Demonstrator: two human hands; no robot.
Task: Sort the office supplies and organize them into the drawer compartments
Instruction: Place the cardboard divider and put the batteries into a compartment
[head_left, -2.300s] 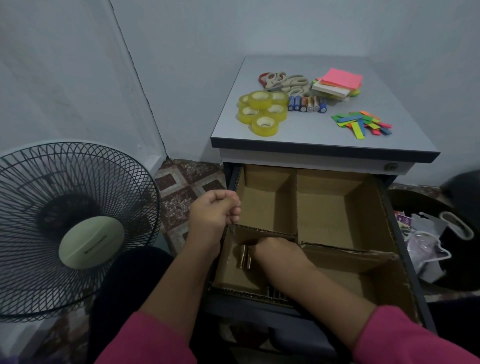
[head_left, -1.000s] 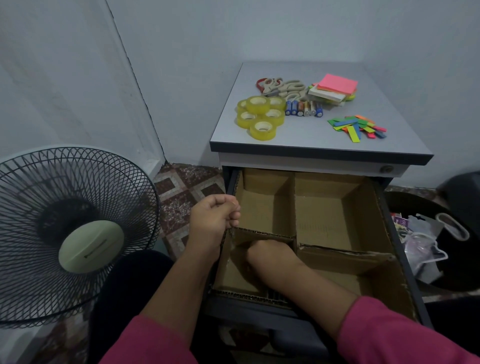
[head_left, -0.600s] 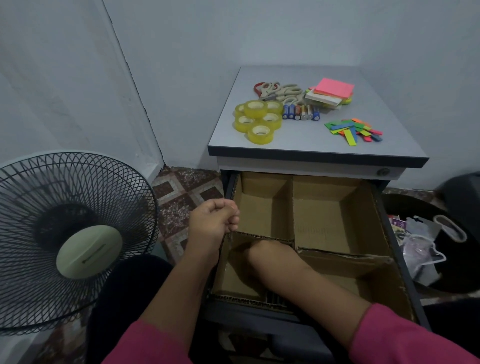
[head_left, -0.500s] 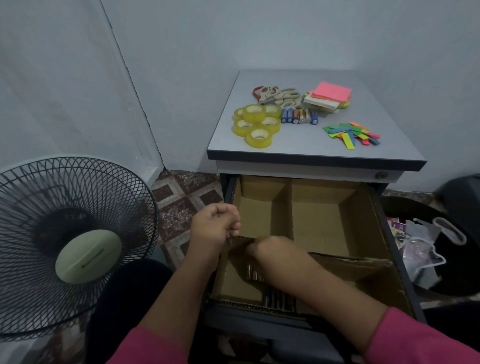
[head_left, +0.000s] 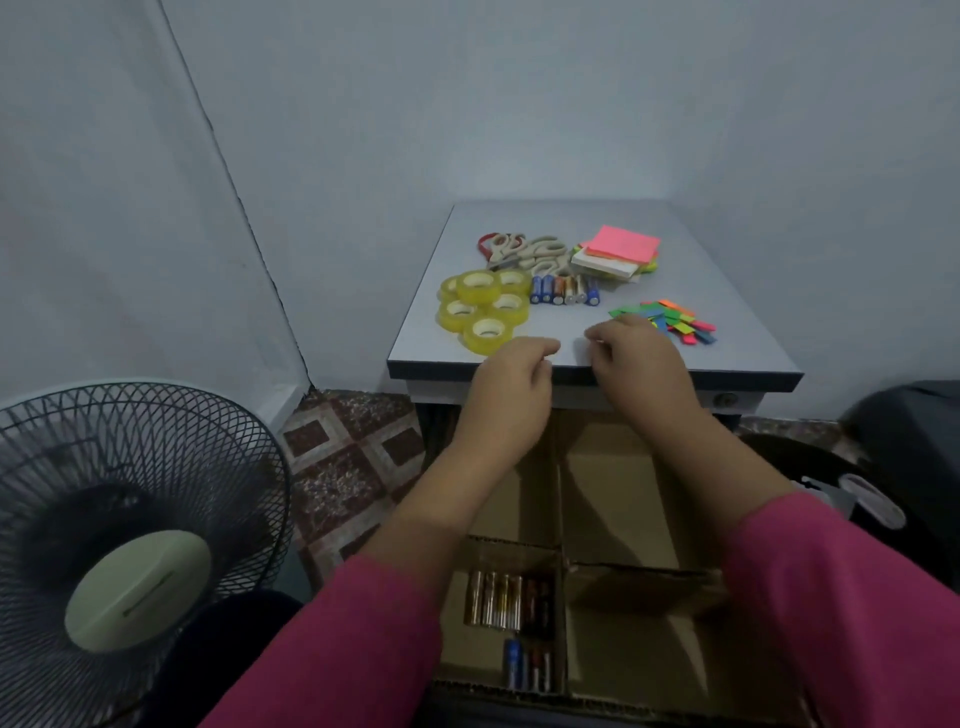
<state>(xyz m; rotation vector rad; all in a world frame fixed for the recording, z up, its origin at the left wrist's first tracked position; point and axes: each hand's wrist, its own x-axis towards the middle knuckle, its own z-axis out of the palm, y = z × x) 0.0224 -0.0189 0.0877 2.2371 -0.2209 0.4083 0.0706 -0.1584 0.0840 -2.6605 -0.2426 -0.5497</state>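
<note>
Both my hands hover over the front edge of the grey cabinet top (head_left: 753, 291), fingers loosely curled and holding nothing. My left hand (head_left: 511, 374) is just in front of the yellow tape rolls (head_left: 483, 309). My right hand (head_left: 636, 353) is beside the coloured paper strips (head_left: 675, 322). Further back lie a row of batteries (head_left: 563, 291), scissors (head_left: 524, 252) and sticky-note pads (head_left: 618, 252). Below, the open drawer holds cardboard compartments (head_left: 613, 499). The near-left compartment contains several batteries (head_left: 504, 600).
A black standing fan (head_left: 130, 545) is close on my left. On the right a dark bin (head_left: 909, 457) holds plastic bags. Walls enclose the cabinet at the back and right. Tiled floor (head_left: 353, 457) shows between fan and cabinet.
My right hand came out of the near-left compartment, where batteries now lie uncovered. Both hands rose from the drawer to the cabinet top's front edge.
</note>
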